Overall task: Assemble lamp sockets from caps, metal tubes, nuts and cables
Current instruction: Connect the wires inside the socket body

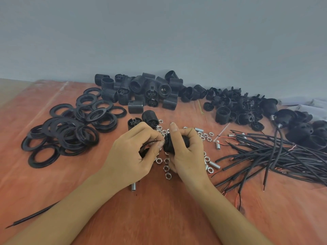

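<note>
My right hand (185, 149) grips a black socket part (169, 145) at the table's middle, thumb raised above it. My left hand (136, 151) pinches a thin black cable (150, 142) whose end points at that part; its far end (31, 216) trails under my left forearm to the lower left. Silver nuts (166, 167) and short metal tubes (215, 164) lie scattered around and under both hands. One metal tube (133, 187) lies just below my left wrist.
Black rings (70, 128) are piled at the left. Threaded black socket bodies (141, 89) are heaped against the grey wall. Black caps (244, 106) lie at the back right, a bundle of black cables (283, 156) at the right. The table (159, 218) is reddish wood.
</note>
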Action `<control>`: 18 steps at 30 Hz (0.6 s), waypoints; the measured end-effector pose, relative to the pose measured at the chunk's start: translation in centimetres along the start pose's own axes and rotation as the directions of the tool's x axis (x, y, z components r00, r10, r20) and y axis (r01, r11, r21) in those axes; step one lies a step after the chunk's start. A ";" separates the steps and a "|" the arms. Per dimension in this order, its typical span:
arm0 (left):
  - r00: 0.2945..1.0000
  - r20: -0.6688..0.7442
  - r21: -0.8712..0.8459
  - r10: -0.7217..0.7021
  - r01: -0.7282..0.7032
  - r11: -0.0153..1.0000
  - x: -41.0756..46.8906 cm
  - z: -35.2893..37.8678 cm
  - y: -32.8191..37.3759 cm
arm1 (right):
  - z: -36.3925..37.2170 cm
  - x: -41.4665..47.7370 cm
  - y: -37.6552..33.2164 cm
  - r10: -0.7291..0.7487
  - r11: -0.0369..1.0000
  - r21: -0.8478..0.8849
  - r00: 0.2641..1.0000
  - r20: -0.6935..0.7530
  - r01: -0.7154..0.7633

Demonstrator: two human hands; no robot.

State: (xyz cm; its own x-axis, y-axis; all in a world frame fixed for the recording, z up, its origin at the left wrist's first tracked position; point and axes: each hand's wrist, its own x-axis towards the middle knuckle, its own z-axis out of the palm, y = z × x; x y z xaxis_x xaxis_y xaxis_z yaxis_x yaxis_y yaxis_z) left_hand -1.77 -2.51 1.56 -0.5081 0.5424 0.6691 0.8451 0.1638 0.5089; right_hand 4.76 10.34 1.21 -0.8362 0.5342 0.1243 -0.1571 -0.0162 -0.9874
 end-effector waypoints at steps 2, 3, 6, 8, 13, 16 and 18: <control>1.000 -0.017 0.021 -0.007 0.008 1.000 0.0 0.0 0.0 | 0.0 0.1 0.1 0.000 1.000 0.003 1.000 0.000 0.000; 1.000 -0.026 0.029 -0.013 0.014 0.999 0.0 0.1 0.0 | 0.0 0.1 0.1 0.001 1.000 0.011 1.000 0.000 -0.001; 0.999 -0.034 0.040 -0.028 0.029 0.999 0.0 0.1 0.0 | 0.0 0.0 0.2 -0.005 1.000 0.004 1.000 -0.006 0.005; 0.999 -0.023 0.027 -0.031 0.031 0.999 0.0 0.0 0.1 | 0.0 0.0 0.0 -0.011 1.000 0.015 1.000 0.003 0.010; 0.996 -0.037 -0.010 -0.080 0.080 0.997 0.1 0.0 0.4 | 0.1 -0.1 -0.5 0.040 0.992 0.120 0.998 0.039 -0.044; 0.991 -0.060 -0.022 -0.119 0.118 0.993 0.2 0.1 0.6 | -0.1 0.0 -0.5 0.090 0.983 0.154 0.994 0.061 -0.098; 0.991 -0.064 -0.012 -0.119 0.119 0.993 0.2 0.1 0.6 | -0.1 0.0 -0.4 0.054 0.991 0.123 0.997 0.056 -0.060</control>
State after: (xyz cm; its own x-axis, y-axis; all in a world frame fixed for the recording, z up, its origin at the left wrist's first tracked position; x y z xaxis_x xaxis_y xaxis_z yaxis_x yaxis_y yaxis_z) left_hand -1.32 -2.26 1.94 -0.6147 0.4654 0.6368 0.7768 0.2169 0.5912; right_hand 4.91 10.46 1.59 -0.8714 0.4846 0.0762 -0.1700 -0.1526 -0.9735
